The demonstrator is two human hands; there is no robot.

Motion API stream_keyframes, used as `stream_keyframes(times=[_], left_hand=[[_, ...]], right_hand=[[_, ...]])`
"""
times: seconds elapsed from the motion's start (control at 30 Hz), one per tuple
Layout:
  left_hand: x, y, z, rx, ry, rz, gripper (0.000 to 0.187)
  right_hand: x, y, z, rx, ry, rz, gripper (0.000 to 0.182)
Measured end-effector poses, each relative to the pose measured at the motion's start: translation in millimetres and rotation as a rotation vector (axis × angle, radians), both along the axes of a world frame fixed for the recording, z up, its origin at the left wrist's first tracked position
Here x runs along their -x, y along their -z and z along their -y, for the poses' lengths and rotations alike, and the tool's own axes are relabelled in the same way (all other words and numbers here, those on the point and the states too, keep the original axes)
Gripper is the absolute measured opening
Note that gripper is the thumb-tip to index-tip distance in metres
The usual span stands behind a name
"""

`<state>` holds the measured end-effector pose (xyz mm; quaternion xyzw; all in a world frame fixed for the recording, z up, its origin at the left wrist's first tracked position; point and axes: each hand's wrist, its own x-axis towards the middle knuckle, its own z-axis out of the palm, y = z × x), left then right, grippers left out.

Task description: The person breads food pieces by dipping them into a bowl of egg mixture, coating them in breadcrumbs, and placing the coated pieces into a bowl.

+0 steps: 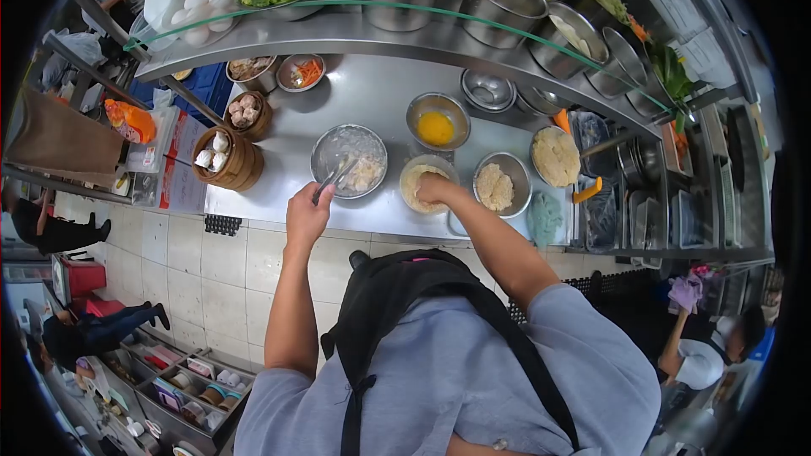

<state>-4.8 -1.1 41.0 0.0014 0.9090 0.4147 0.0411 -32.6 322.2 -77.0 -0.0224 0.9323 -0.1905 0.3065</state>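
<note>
My left hand (309, 213) is closed round what look like metal tongs (338, 174), whose tips reach into a metal bowl (384, 145) of white flour with pale lumps. Inside a smaller bowl (405, 177) of pale crumbs is my right hand (433, 192); its fingers are mostly hidden, and whether they hold anything does not show. Behind that stands a metal bowl with yellow beaten egg (435, 127). Just right of my right hand, another metal bowl holds crumb-coated pieces (494, 187). Farther right is a round container heaped with more coated food (555, 157).
Bamboo steamers (239, 172) with buns stand at the left, near a bowl of shredded carrot (302, 73). A steel shelf (372, 40) overhead carries eggs, broccoli and metal pots. A green cloth (545, 218) lies at the right front edge. Other people work around the kitchen.
</note>
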Motion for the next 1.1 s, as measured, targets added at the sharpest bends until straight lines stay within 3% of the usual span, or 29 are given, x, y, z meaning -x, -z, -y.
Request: stream_keyframes(times=[0.13,0.2,0.27,0.43,0.5,0.53,0.6,0.7,0.83,0.9,0.97,1.1], left_hand=[[3,2,-6,0.010,0.009,-0.080,0.041],[9,5,-4,0.006,0.027,-0.080,0.042],[-1,12,-5,0.007,0.055,-0.059,0.042],[3,-1,-13,0.008,0.054,-0.035,0.042],[1,4,-11,-0.044,0.044,-0.035,0.042],[-5,9,-10,-0.045,0.042,-0.022,0.042],[-1,12,-10,-0.041,0.039,-0.014,0.040],[-5,5,-10,-0.017,0.030,0.002,0.042],[-7,4,-3,0.000,0.033,0.036,0.042],[-8,8,-2,-0.020,0.025,0.030,0.042],[-7,9,0,-0.037,0.017,0.020,0.042],[-7,1,-4,-0.015,0.021,0.045,0.041]], right_hand=[[12,-5,-5,-0.001,-0.022,0.112,0.037],[16,14,-9,0.134,0.187,-0.132,0.032],[13,28,-5,0.121,0.187,-0.101,0.031],[15,-7,-2,0.083,0.055,-0.055,0.034],[-26,-32,12,-0.051,0.090,-0.352,0.048],[-35,-38,17,-0.052,0.088,-0.339,0.048],[-30,-50,26,-0.222,0.066,-0.273,0.073],[-23,-16,20,-0.192,0.123,-0.370,0.062],[6,-49,-6,-0.053,0.089,-0.152,0.047],[17,-80,-17,-0.025,-0.095,0.029,0.038],[27,-81,-23,-0.054,-0.071,0.003,0.039],[31,-38,-12,-0.037,-0.102,-0.037,0.036]])
